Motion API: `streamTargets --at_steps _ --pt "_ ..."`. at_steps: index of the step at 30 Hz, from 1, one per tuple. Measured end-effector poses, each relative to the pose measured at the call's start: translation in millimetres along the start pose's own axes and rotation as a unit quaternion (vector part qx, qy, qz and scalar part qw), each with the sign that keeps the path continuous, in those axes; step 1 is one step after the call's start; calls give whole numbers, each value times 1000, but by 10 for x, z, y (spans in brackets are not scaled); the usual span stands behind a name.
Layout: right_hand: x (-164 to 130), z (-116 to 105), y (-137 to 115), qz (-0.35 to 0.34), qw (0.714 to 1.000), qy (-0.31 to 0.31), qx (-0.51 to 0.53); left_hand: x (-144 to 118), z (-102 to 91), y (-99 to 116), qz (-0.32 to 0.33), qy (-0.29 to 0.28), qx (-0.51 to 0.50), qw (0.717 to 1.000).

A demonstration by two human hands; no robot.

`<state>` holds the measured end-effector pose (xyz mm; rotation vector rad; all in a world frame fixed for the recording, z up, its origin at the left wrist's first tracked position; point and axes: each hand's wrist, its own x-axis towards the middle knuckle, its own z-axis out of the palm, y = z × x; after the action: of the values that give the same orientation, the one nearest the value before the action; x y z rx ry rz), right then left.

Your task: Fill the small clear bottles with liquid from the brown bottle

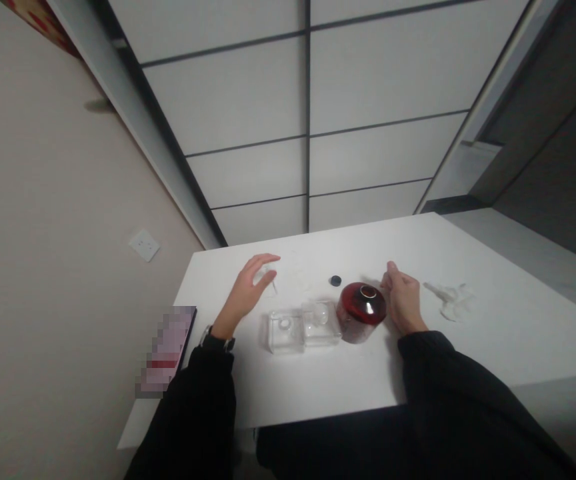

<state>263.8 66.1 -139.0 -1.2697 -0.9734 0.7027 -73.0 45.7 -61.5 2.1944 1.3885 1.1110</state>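
Observation:
My left hand [251, 287] is over the left part of the white table, its thumb and fingers apart. Beneath its fingertips is a small whitish, see-through item [274, 285], too faint to name. My right hand [402, 297] is curled closed just right of a dark red bottle [361, 312]; whatever its fingers hold, if anything, is hidden. The bottle stands upright with its round mouth uncovered. Left of it, two clear square containers, a left one [287, 340] and a right one [322, 332], sit side by side. A small black cap [336, 281] lies behind them.
A crumpled white tissue [453, 303] lies on the table [508, 333] to the right. At the left edge is a flat, blurred-out object [168, 350]. A wall with a socket [145, 245] is on the left, and white panelled doors [258, 173] stand behind the table.

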Motion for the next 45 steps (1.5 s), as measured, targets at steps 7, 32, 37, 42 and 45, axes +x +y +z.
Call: streamTargets --at_steps 7,32,37,42,45 --pt "5 -9 -24 8 1000 7 29 -501 30 668 11 -206 62 977" --pt "-1318 -220 -846 -433 890 -96 -107 -687 166 586 -5 -140 101 985" --pt "-1404 -44 -894 -409 882 -174 -157 -515 -54 714 35 -145 105 983" --pt "-1412 43 -808 -400 879 -194 -175 -270 -133 916 85 -221 51 970" --pt "-1423 72 -780 -413 870 -199 -183 -173 -107 965 108 -267 35 957"
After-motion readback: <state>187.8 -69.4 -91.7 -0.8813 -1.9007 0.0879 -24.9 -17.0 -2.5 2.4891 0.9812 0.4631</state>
